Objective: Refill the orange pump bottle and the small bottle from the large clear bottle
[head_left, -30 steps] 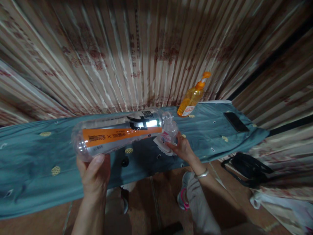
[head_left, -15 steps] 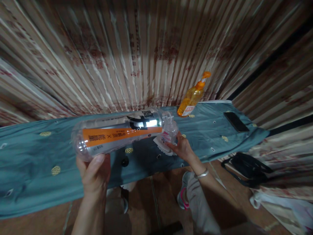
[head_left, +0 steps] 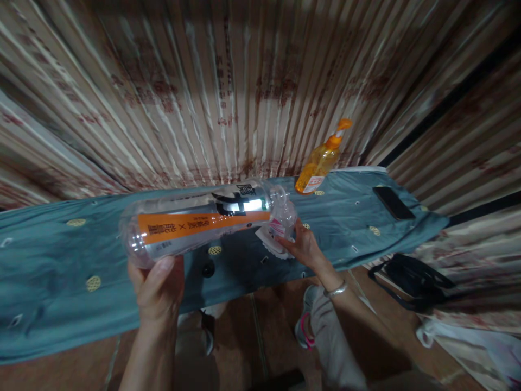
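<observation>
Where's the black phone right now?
In the head view the black phone lies flat on the teal cloth near its far right end, right of the orange pump bottle and apart from both hands.

— What stands behind the long table [head_left: 61, 282]?
— A pleated curtain [head_left: 228, 87], beige with faded reddish print, hangs right behind the table and fills the wall.
— And the table's cover?
— A teal cloth [head_left: 345, 217] with small yellow dots.
— Below the table?
— Brown floor tiles [head_left: 244, 336], dim under warm, weak light.
</observation>
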Demonstrator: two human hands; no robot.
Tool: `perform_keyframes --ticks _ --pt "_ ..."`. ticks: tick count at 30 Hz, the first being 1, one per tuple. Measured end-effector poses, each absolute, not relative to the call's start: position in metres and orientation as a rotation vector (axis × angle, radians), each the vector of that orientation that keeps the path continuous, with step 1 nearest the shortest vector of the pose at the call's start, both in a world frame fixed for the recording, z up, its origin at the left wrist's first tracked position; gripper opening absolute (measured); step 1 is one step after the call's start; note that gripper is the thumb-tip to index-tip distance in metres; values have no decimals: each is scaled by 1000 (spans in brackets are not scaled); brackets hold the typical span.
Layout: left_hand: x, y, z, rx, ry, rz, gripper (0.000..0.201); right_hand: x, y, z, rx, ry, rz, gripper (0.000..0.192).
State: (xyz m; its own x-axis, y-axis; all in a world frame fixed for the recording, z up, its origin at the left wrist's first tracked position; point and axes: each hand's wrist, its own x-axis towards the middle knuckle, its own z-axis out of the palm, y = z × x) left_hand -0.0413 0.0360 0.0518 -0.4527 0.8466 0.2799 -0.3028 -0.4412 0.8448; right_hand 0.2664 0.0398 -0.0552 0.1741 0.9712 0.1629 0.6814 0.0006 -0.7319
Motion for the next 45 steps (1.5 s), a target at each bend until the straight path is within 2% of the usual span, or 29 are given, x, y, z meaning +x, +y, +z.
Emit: perform_keyframes --ticks 4,11,22,45 --pt "-40 38 52 960 908 1969 80 267 40 -54 -1740 -1573 534 53" --pt "-47 37 42 1032 900 1949 50 267 40 -53 -1746 -1574 524 51" --pt "-45 37 48 1058 911 1919 62 269 41 -57 -1741 -1596 469 52" --pt "-45 37 47 1048 914 1935 62 272 41 -62 -1759 -1604 463 54"
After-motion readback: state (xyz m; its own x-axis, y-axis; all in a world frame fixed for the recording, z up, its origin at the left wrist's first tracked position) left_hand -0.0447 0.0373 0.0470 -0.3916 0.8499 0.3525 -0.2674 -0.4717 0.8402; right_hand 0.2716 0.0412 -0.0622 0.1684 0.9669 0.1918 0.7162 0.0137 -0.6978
